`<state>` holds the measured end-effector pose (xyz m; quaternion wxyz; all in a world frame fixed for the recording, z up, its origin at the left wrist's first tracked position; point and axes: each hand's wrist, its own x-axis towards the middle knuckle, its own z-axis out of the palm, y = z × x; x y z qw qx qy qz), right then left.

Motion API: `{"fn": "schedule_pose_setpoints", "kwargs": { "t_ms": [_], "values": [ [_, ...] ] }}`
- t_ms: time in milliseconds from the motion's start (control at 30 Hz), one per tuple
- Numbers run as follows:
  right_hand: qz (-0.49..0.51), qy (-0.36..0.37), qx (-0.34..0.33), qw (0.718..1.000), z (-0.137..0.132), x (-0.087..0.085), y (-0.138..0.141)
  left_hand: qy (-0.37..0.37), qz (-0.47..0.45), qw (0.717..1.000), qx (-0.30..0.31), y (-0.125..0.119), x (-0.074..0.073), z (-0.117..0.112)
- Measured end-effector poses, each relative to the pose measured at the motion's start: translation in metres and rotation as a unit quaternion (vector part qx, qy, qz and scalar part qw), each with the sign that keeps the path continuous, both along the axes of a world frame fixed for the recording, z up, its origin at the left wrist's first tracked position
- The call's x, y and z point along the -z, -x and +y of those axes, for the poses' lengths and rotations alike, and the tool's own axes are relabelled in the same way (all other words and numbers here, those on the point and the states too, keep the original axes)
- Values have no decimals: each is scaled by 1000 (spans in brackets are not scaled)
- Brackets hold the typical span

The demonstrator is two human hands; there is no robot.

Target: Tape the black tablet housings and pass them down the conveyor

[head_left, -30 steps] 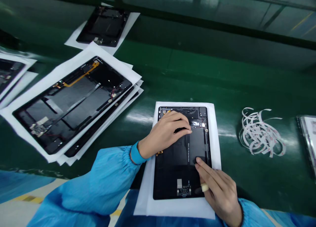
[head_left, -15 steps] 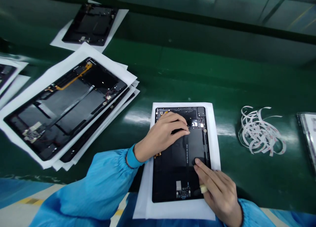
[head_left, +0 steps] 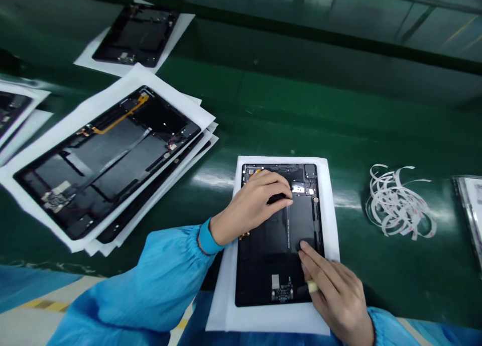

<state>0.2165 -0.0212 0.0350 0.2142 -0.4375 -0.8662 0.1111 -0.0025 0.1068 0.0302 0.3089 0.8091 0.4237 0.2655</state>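
An opened black tablet point(head_left: 273, 258), its back off and its insides showing, lies on a white sheet point(head_left: 327, 195) at the near edge of the green belt. My left hand point(head_left: 252, 203) rests on the tablet's upper part, fingers together and pressing down flat near the top circuit area. My right hand point(head_left: 331, 285) lies on the lower right corner, forefinger stretched out onto the black surface, with a small pale cot or tape on one finger. Neither hand grips anything that I can see. Blue sleeves cover both arms.
A stack of opened tablets on white sheets point(head_left: 105, 155) lies to the left, another tablet point(head_left: 135, 32) at the far left back, one more point(head_left: 9, 110) at the left edge. A heap of white peeled strips point(head_left: 399, 205) lies to the right; a tray edge point(head_left: 470, 205) beyond it.
Both hands stay in place on the tablet. The view shifted slightly left and then back; nothing was picked up or let go.
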Motion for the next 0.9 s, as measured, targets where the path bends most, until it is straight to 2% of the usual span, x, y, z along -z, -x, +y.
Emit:
{"fn": "schedule_pose_setpoints", "kwargs": {
  "t_ms": [133, 233, 300, 467, 567, 633, 733, 833, 900],
  "values": [
    [-31, -18, -60, 998, -9, -15, 2, 20, 13, 1000, -9, -1, -2, 0],
    [-107, -10, -140, 984, -15, -23, 1, 26, 15, 999, -13, -1, -3, 0],
    [-148, -4, -160, 976, -14, -25, 2, 28, 15, 999, -15, -1, -2, 0],
    [-188, -36, -134, 972, 3, -24, 10, 6, -4, 1000, -18, 0, 2, -1],
    [-194, -24, -89, 977, 24, -22, 16, -13, -50, 998, -36, -2, 0, -1],
    [-177, -3, -59, 982, 41, -20, 20, -34, -105, 991, -81, -2, -3, -5],
    [-142, 13, -29, 989, 66, -17, 24, -60, -124, 968, -208, 10, -8, -22],
    [-53, 41, -10, 998, 82, -17, 21, -38, -12, 950, -311, 33, -6, -59],
    [32, 53, 31, 998, 87, -17, 14, -1, 91, 940, -330, 48, -1, -88]
  ]
}}
